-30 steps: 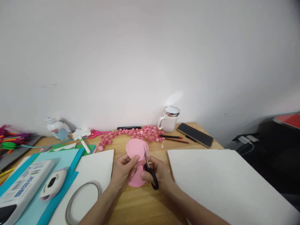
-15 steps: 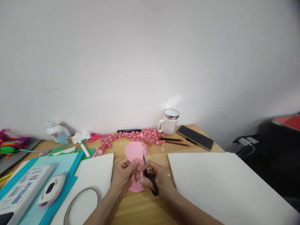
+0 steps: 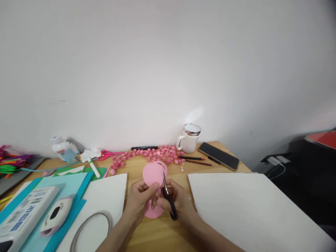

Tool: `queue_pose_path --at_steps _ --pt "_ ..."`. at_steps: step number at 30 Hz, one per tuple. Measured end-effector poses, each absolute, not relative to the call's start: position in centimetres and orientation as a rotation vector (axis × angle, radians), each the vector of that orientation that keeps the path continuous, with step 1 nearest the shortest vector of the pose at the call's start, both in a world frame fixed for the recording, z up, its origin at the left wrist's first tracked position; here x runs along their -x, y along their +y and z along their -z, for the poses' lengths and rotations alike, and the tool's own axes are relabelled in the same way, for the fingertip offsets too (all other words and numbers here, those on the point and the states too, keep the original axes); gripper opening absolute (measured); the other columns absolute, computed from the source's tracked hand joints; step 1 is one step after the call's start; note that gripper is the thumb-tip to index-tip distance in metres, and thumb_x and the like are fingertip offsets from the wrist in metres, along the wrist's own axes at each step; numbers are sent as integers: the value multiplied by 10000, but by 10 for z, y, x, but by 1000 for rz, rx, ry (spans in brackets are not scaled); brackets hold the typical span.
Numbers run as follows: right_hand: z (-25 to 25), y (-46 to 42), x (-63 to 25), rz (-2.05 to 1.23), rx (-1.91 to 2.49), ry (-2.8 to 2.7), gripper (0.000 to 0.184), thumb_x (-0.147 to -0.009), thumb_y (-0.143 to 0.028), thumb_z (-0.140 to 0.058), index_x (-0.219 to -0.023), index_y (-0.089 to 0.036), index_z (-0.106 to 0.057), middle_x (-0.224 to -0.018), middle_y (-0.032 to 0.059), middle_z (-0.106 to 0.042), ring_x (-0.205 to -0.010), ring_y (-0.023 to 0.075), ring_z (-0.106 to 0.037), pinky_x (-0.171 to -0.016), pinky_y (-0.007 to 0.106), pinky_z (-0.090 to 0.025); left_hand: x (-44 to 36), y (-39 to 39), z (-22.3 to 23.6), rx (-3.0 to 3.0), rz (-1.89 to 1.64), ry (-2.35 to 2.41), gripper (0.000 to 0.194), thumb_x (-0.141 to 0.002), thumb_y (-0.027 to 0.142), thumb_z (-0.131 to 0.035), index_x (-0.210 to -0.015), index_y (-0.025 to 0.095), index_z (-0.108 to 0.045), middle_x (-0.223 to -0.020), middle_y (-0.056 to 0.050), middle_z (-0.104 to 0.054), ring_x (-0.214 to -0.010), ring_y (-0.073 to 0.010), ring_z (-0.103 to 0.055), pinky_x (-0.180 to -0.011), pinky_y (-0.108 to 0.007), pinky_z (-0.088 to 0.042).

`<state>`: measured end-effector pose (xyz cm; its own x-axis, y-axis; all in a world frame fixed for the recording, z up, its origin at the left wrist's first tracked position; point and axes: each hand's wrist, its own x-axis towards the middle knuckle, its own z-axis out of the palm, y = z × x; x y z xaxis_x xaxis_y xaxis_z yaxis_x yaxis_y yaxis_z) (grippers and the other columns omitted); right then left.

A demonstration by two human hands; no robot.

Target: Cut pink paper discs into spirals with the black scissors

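Note:
My left hand (image 3: 141,197) pinches a round piece of pink paper (image 3: 152,174) between thumb and fingers, above the wooden table. In my right hand (image 3: 178,201) is a pair of scissors (image 3: 169,199) with black handles, its blades pointing up and away from me. The blades lie at the right edge of the pink paper, where a narrow curved strip (image 3: 163,167) stands off from the disc. Below my fingers another rounded pink paper part (image 3: 154,211) shows; whether it joins the disc is hidden by my hands.
Many small pink paper rosettes (image 3: 168,152) lie behind my hands, near a white mug (image 3: 189,140), pencils (image 3: 193,158) and a phone (image 3: 219,155). White boards (image 3: 236,203) flank me. Left are coloured paper sheets (image 3: 67,180), a white box (image 3: 28,210), a ring (image 3: 76,232) and a bottle (image 3: 64,149).
The pink disc has turned and shifted slightly right, and the cut strip now stands further from it along the top. The scissors are more closed and a little more upright.

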<state>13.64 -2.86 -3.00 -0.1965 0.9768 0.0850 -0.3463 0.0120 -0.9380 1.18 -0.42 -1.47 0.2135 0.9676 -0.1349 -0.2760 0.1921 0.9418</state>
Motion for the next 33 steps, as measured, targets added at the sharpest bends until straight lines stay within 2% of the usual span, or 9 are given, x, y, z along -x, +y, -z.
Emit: queue_pose_path --at_steps 7,14,18,26,33 --pt "33 -29 -137 -1493 813 -1078 354 -571 -288 -757 -752 -185 -471 -612 -34 -546 -484 80 -447 -471 194 -359 -11 -4 15 -964 -1076 915 226 -656 294 -678 -557 122 -569 -386 41 -506 -281 -26 -373 -305 -148 -255" --pt "32 -29 -138 -1469 912 -1106 351 -554 -316 -759 -686 -181 -462 -486 -72 -451 -454 73 -376 -423 173 -278 -11 -4 11 -963 -1088 949 249 -651 313 -676 -549 130 -541 -364 45 -495 -269 -30 -360 -288 -150 -237" --pt "28 -30 -137 -1470 912 -1064 389 -527 -345 -770 -691 -184 -456 -500 -71 -461 -451 71 -365 -418 175 -279 -13 -4 9 -952 -1099 961 247 -628 317 -686 -547 130 -547 -389 40 -511 -262 -31 -364 -273 -152 -228" --pt "25 -30 -141 -1450 847 -1110 422 -522 -371 -778 -751 -185 -476 -570 -45 -499 -539 108 -448 -498 204 -351 -12 -4 10 -992 -1076 971 283 -576 333 -711 -492 124 -541 -336 41 -477 -238 -32 -335 -263 -156 -230" --pt "27 -29 -141 -1455 838 -1102 433 -516 -359 -785 -753 -176 -472 -586 -51 -488 -502 79 -393 -476 186 -319 -11 -3 9 -999 -1076 970 256 -594 330 -700 -558 124 -554 -373 47 -494 -246 -29 -343 -258 -149 -231"
